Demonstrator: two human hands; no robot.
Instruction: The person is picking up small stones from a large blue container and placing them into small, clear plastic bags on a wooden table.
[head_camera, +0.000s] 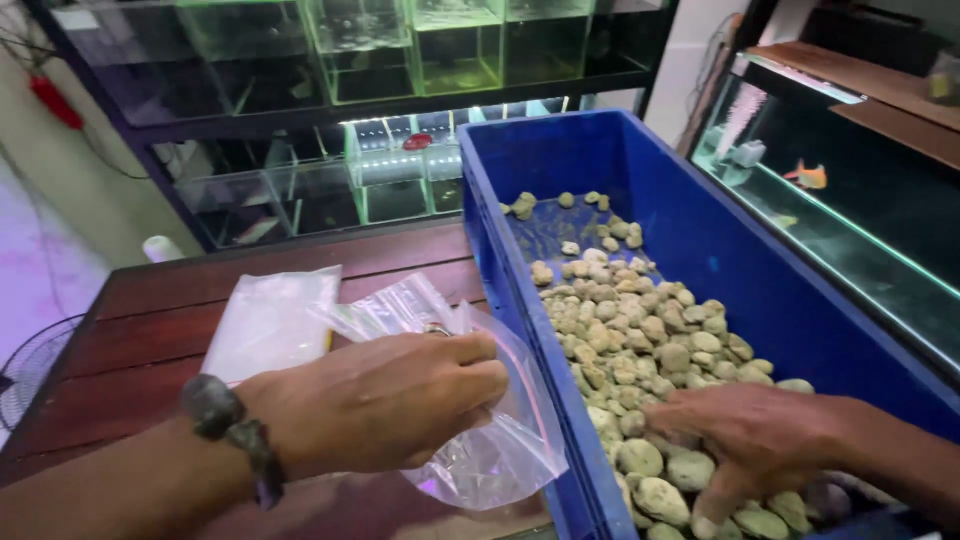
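Clear plastic fills the left hand: its fingers are curled tight on the rim of a small transparent bag, which hangs below the fingertips against the outer wall of the blue crate. A beaded bracelet sits on that wrist. Just beyond the knuckles, a flat stack of more clear bags lies on the dark wooden table. The right hand is palm down inside the crate, fingers loosely spread and dug into the pale, rounded stones; whether any stone is closed in its grip cannot be told. Stones lie under and ahead of those fingertips. Beyond the crate stand shelves of small glass tanks; further right, an aquarium holds an orange fish.
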